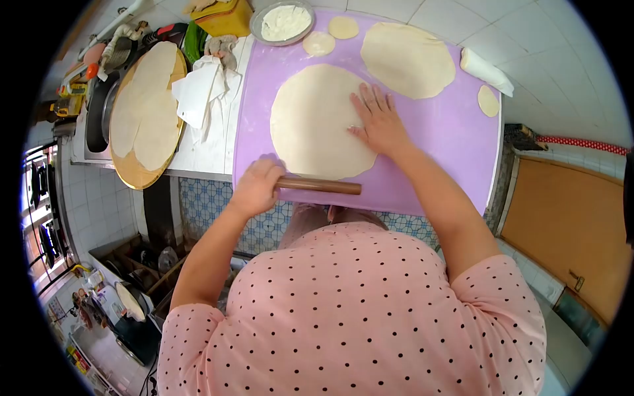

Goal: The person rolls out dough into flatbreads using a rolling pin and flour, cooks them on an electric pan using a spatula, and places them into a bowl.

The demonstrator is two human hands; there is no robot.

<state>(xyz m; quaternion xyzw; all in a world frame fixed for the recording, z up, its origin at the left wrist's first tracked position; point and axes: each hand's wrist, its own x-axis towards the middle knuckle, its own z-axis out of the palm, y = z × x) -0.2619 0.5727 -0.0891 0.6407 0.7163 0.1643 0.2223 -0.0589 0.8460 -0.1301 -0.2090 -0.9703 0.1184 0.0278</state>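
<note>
A large, thin round of rolled dough (317,119) lies on a purple mat (436,152) in front of me. My right hand (380,122) rests on the dough's right side, palm down with fingers stretched out. At the near left edge of the dough, my left hand (259,185) is wrapped around one end of a brown wooden rolling pin (323,186). The pin lies sideways along the dough's near edge, its other end free.
Another dough sheet (406,59) and small dough discs (343,28) lie farther back. A bowl of flour (284,24) stands at the back left. Left of the mat are white cloths (201,92) and a round board (173,155) bearing dough sheets. A white roll (487,71) sits at the right.
</note>
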